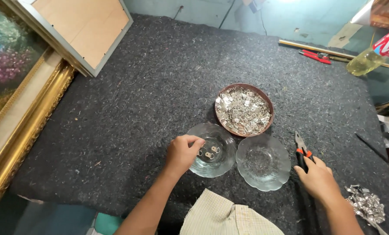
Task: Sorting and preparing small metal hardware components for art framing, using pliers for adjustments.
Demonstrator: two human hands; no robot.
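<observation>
Hands: left (183,153) pinches over glass bowl (222,163); right (319,177) grips pliers (302,152).

Two clear glass bowls with scalloped rims are set upright side by side at the near edge of the dark felt surface. The left glass bowl (212,150) contains a few small metal tabs (210,153). Pliers (302,152) with orange-and-black handles are positioned just right of the right glass bowl (263,162), jaws pointing far.
</observation>
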